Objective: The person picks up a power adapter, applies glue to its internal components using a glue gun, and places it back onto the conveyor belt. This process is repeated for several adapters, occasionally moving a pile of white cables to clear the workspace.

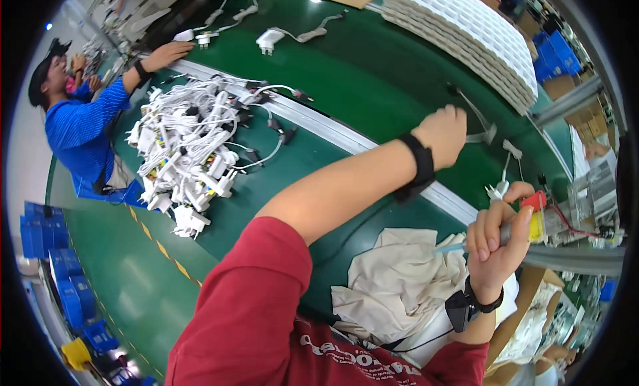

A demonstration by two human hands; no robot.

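My left hand [442, 134] reaches across the green conveyor belt, its fingers curled down. A white power adapter with a cord [486, 133] lies right beside these fingers; whether they grip anything is hidden. My right hand [496, 236] is closed round a slim hand tool [511, 233] with a red top, a yellow band and a thin pale-blue tip. That tip points left, over a crumpled cream cloth [399, 276] in front of me. Just beyond my right hand, another white plug adapter [498, 188] rests on the belt.
A heap of white adapters with cords [190, 143] covers the table to the left. More adapters [269, 39] lie on the far belt. White moulded trays [466, 36] are stacked at the back right. A metal rail [319, 123] edges the belt. A co-worker in blue [83, 123] reaches in.
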